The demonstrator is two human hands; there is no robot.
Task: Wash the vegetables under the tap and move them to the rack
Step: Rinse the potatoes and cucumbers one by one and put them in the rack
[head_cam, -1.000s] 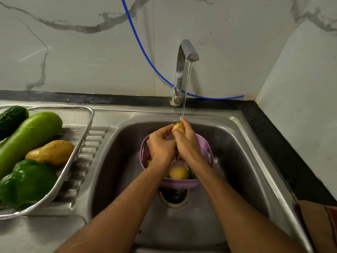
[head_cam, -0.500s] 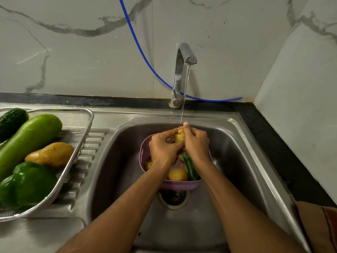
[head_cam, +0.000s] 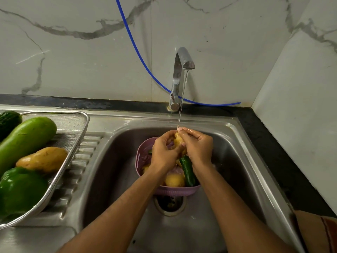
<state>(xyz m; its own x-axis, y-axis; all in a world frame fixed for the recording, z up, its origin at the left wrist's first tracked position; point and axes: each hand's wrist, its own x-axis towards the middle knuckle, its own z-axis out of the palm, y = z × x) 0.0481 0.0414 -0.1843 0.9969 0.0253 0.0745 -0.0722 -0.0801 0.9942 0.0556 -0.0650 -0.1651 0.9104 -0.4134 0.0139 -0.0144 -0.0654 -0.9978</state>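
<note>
both hands, left hand (head_cam: 165, 152) and right hand (head_cam: 197, 145), curled around a small potato (head_cam: 178, 140) under the tap (head_cam: 179, 79) stream, above the purple basket (head_cam: 145, 157) mid-sink; looks firm, fairly light, wet and slippery, best cupped round its middle

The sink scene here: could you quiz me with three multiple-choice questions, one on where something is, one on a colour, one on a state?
1. Where does the purple colander sit?
A. on the rack
B. in the sink basin
C. on the black counter

2. What colour is the hose on the wall?
A. blue
B. red
C. yellow

3. What is the tap doing?
A. off
B. running
C. dripping onto the rack

Answers:
1 B, it stands in the sink basin above the drain.
2 A, a blue line curves down behind the tap.
3 B, a thin stream falls onto the potato that the left hand and right hand hold.
</note>
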